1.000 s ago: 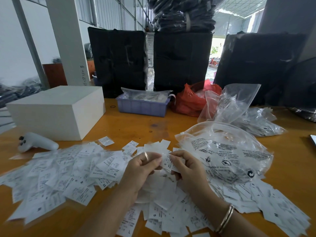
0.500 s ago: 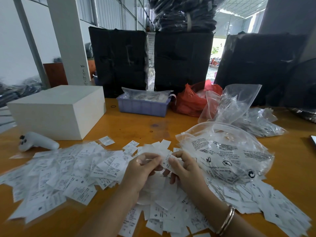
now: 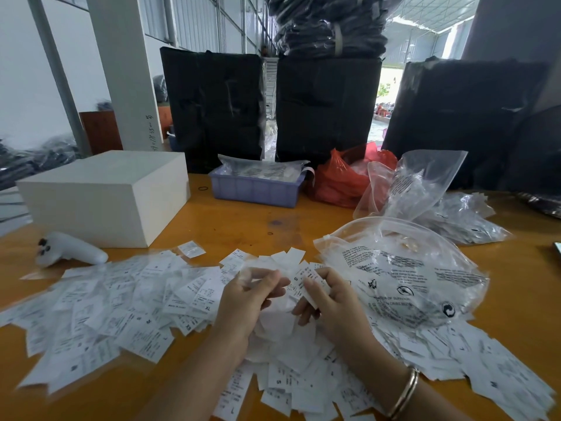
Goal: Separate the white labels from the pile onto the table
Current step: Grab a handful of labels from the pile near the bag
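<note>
Orange table [image 3: 249, 226], warehouse; white labels [image 3: 127, 302] strewn, white box [image 3: 103, 192].

Desk [image 3: 236, 226]: smooth, semi-gloss orange wood. Labels [image 3: 127, 302]: thin matt white printed paper. Zip bag [image 3: 403, 268]: clear glossy plastic film. Tray [image 3: 255, 191]: matt lavender plastic. Bangle [image 3: 405, 393]: polished metal.

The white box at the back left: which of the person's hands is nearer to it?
Left. The left hand lies right of and nearer the camera than the white box; the right hand is farther right.
</note>
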Available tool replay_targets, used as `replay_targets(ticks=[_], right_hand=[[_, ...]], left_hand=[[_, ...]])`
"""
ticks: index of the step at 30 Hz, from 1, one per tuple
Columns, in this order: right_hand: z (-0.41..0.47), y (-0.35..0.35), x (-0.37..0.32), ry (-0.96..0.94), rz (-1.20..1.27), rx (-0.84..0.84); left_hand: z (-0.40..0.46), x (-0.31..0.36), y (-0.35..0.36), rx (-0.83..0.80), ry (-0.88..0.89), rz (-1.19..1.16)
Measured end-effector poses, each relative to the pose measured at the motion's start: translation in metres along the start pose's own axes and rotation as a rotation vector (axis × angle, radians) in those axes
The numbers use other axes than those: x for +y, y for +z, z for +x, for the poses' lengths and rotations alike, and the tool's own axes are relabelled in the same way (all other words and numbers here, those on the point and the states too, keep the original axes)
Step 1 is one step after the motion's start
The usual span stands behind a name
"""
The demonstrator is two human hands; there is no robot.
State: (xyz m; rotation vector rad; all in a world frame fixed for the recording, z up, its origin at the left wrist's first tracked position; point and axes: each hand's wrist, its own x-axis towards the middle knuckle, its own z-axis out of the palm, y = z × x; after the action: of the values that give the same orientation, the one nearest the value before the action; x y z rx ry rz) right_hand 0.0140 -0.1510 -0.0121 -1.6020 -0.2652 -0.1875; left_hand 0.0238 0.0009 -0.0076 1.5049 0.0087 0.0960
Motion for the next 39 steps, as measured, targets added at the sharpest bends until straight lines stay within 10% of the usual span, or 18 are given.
replay_targets(ticks=[15, 39], right_hand=[[-0.0044, 0.0037, -0.0015, 0.123, -0.103, -0.211], [-0.0033, 0.0029, -0.0047, 0.104, 0.043, -0.060]], left_hand=[[-0.0006, 0.0000, 0.0013, 0.001, -0.031, 0.005], [-0.0034, 0.0037, 0.0018, -0.095, 0.025, 0.062]])
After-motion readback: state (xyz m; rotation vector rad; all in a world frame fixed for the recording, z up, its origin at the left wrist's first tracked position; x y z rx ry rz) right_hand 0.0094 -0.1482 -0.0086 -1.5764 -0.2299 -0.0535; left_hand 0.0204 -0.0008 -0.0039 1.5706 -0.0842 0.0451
